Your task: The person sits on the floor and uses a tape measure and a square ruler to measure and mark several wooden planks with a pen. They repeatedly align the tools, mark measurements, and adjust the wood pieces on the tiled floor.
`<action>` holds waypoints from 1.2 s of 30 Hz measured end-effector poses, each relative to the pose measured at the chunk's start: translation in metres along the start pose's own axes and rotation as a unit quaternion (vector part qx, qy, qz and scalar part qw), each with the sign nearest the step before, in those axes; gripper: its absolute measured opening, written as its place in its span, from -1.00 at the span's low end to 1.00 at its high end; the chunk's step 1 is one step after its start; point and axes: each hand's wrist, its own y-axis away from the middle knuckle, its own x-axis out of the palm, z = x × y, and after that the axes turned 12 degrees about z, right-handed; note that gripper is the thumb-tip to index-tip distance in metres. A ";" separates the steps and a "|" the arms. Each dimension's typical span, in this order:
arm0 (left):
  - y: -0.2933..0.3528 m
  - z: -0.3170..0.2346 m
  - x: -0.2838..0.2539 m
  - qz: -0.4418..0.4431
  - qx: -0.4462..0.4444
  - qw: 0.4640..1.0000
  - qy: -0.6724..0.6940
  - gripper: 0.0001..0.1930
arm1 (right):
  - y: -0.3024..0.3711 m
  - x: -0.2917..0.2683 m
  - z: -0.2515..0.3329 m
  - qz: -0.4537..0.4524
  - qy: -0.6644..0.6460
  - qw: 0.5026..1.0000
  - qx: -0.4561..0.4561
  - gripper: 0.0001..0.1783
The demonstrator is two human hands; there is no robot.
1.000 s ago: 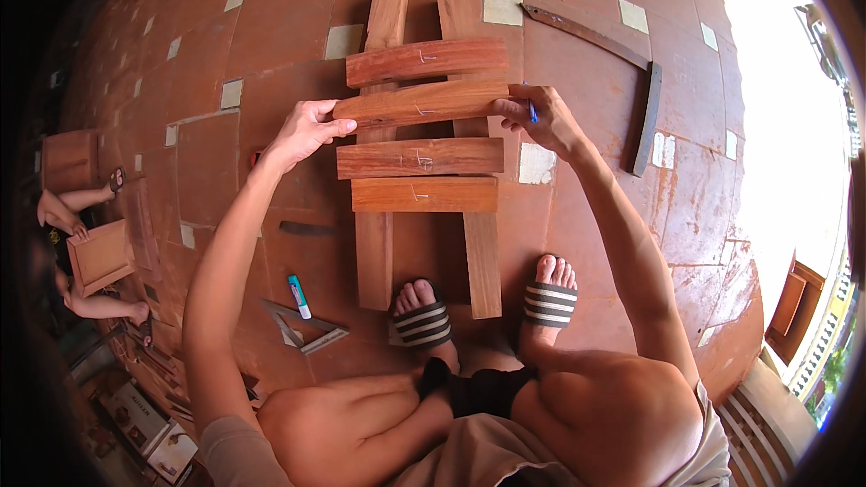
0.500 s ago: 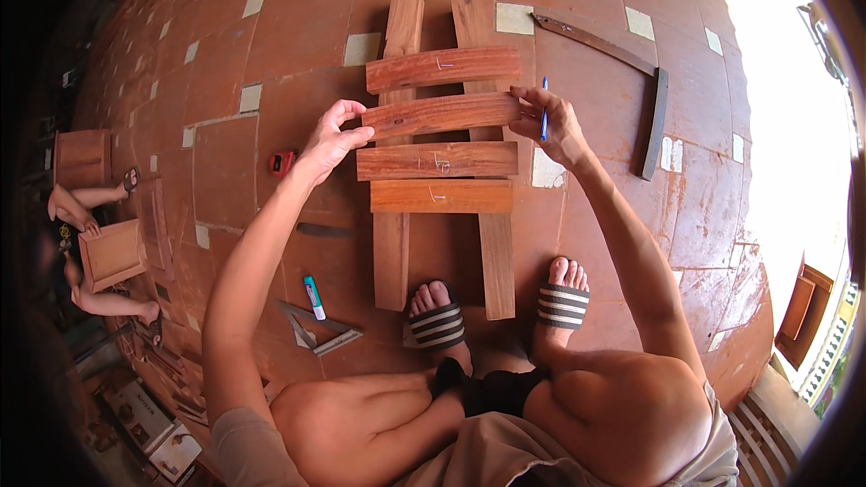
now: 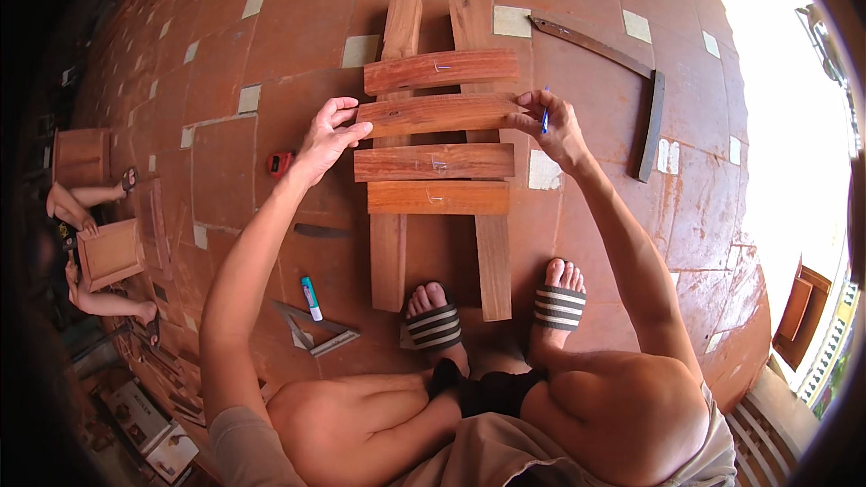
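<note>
Several reddish-brown wooden slats lie crosswise over two longer wooden rails, the left rail (image 3: 389,261) and the right rail (image 3: 493,266). My left hand (image 3: 327,142) pinches the left end of the second slat from the far side (image 3: 433,114). At that slat's right end, my right hand (image 3: 557,133) grips with thumb and fingers, and a blue pen (image 3: 545,113) is tucked between its fingers. Beyond it lies the farthest slat (image 3: 487,67); nearer to me are the third slat (image 3: 397,163) and the nearest slat (image 3: 397,198). Three of the slats carry pale marks.
A folding wooden angle tool (image 3: 649,117) lies on the tiled floor at right. At left are a red tape measure (image 3: 280,162), a dark flat blade-like piece (image 3: 320,231), a teal-and-white tube (image 3: 311,298) and a triangular square (image 3: 332,343). Another person holds a wooden panel (image 3: 114,251) at far left.
Both hands keep hold of the second slat, which sits slightly further left. The pen has tilted a little in my right hand. The view has shifted slightly.
</note>
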 end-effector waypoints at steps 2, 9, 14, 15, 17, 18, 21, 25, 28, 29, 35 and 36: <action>-0.002 -0.002 -0.004 0.005 -0.019 1.000 0.018 -0.32 | -0.001 -0.002 0.007 -0.012 0.016 0.999 0.037 -0.53; -0.010 0.002 -0.002 0.004 -0.058 0.998 0.025 -0.33 | -0.015 0.006 0.009 -0.061 0.016 0.996 0.056 -0.31; -0.009 0.004 0.004 -0.008 -0.059 0.997 0.058 -0.26 | -0.021 0.007 0.009 -0.066 0.037 0.994 0.074 -0.30; -0.009 0.004 0.004 -0.007 -0.060 0.997 0.058 -0.24 | -0.023 0.006 0.008 -0.066 0.038 0.994 0.076 -0.28; -0.009 0.004 0.006 -0.009 -0.058 0.997 0.058 -0.21 | -0.023 0.006 0.007 -0.077 0.032 0.994 0.068 -0.24; -0.009 0.004 0.006 -0.010 -0.056 0.997 0.058 -0.20 | -0.024 0.006 0.007 -0.082 0.029 0.994 0.064 -0.21; -0.009 0.007 0.007 -0.004 -0.058 0.997 0.052 -0.18 | -0.025 0.005 0.005 -0.080 0.040 0.993 0.079 -0.19; -0.009 0.009 0.004 -0.009 -0.056 0.998 0.020 -0.17 | -0.024 0.007 0.005 -0.075 0.035 0.993 0.085 -0.19; -0.011 0.007 0.007 -0.008 -0.055 0.998 0.023 -0.17 | -0.023 0.005 0.008 -0.069 0.040 0.992 0.101 -0.19; -0.011 0.008 0.008 -0.011 -0.055 0.998 0.025 -0.17 | -0.023 0.005 0.008 -0.069 0.040 0.991 0.103 -0.18; -0.011 0.009 0.005 -0.004 -0.052 0.998 0.031 -0.20 | -0.021 0.007 0.010 -0.068 0.033 0.991 0.110 -0.14; -0.010 0.009 0.004 -0.001 -0.051 0.998 0.034 -0.21 | -0.021 0.007 0.010 -0.068 0.034 0.991 0.112 -0.13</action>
